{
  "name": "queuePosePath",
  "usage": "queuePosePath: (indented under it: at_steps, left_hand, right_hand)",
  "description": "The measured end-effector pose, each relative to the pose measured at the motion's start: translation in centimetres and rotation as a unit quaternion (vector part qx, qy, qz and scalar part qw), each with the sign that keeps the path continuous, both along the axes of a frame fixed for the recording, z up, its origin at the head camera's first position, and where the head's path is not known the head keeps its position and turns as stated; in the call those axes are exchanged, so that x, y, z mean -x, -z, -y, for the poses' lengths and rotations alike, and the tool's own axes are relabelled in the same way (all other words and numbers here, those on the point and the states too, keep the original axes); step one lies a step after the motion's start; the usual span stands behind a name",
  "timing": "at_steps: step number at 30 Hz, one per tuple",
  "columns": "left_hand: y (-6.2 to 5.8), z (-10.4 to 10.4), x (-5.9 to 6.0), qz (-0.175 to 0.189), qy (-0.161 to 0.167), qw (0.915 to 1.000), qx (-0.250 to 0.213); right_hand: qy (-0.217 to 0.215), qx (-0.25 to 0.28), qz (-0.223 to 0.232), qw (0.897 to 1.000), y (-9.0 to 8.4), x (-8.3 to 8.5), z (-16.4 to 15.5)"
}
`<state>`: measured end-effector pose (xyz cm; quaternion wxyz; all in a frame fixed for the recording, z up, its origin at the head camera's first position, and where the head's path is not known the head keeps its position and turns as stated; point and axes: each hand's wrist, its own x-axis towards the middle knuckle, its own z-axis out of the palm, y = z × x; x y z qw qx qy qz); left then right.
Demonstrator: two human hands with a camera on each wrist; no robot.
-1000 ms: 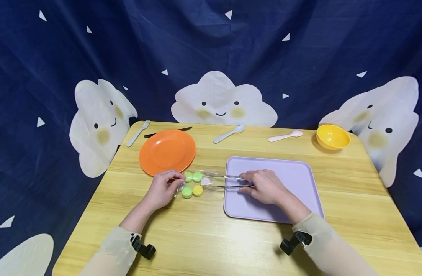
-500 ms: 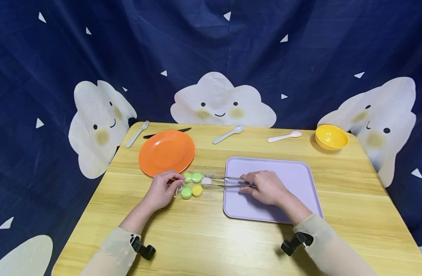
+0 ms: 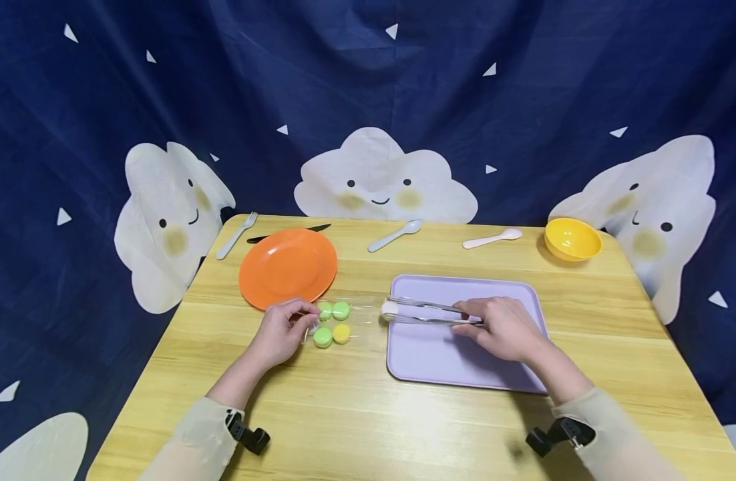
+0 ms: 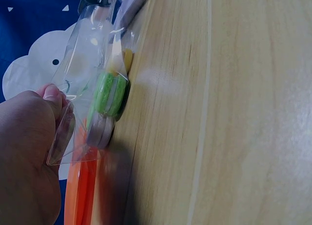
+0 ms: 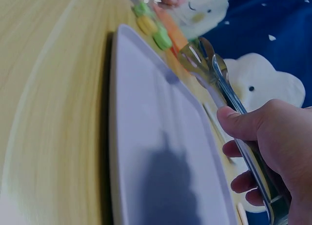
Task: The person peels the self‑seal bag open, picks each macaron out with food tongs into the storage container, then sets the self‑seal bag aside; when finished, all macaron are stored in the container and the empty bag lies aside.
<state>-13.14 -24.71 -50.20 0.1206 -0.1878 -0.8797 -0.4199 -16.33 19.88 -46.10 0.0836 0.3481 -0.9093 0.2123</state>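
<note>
We pinch a white macaron (image 3: 389, 308) in metal tongs (image 3: 428, 312), right hand (image 3: 505, 329) squeezing them, at the lilac tray's (image 3: 464, 364) left edge. Our left hand (image 3: 282, 330) pinches the clear packet (image 3: 328, 321) (four macarons remain). Next, we judge, lowering it onto the tray calls for a gentle release.

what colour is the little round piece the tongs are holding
White, or very pale; the round piece sits between the tips of the tongs, clearest in the head view.

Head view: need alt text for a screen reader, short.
A person's right hand holds metal tongs gripping a white macaron over the left edge of a lilac tray, while the left hand pinches a clear packet of green and yellow macarons. An orange plate, cutlery and a yellow bowl sit behind on the wooden table.
</note>
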Motion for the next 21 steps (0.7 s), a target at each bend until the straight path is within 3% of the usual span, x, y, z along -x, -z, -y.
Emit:
queuePosePath:
  at_steps: [10,21]
  left_hand:
    - [0.0,-0.1,0.0,0.003,-0.001,1.0,0.002]
    - [0.1,-0.1,-0.1,0.011,0.002,0.9999,-0.002]
  right_hand:
    - [0.06,0.002,0.027,0.998,-0.4,0.6,-4.1]
    - [0.103,-0.02,0.042,0.994,1.6,1.2,-5.7]
